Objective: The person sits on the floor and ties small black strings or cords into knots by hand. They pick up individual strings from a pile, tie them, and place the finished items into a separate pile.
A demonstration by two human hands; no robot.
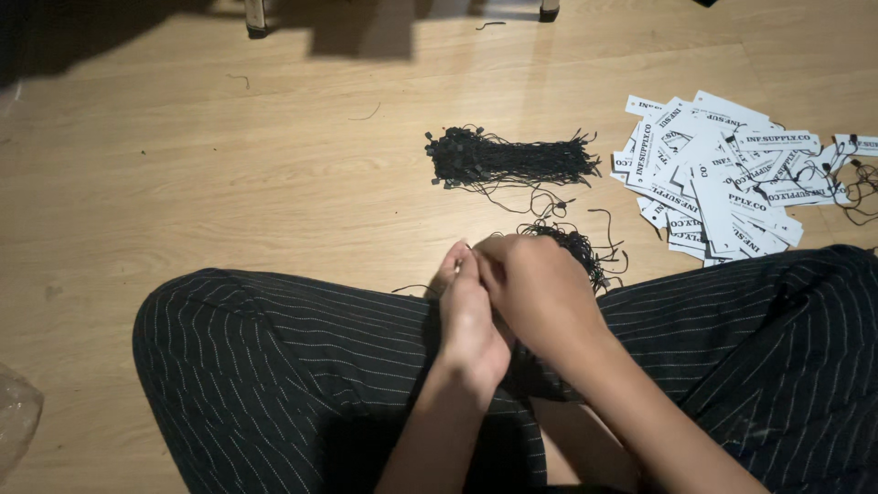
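Note:
My left hand [468,316] and my right hand [535,288] are pressed together above my lap, fingers pinched on something small that the hands hide; a thin black string [412,289] trails left from them. Just beyond my right hand lies a small bunch of black tag strings [581,247]. Farther out on the wooden floor [229,165] lies a larger bundle of black strings with square ends [503,160]. A heap of white printed paper tags [722,178] sits at the right, some with black strings attached.
My crossed legs in dark pinstriped trousers [274,375] fill the lower frame. Furniture legs [258,16] stand at the top edge. A clear plastic bag [14,416] shows at the lower left. Loose threads lie scattered on the floor.

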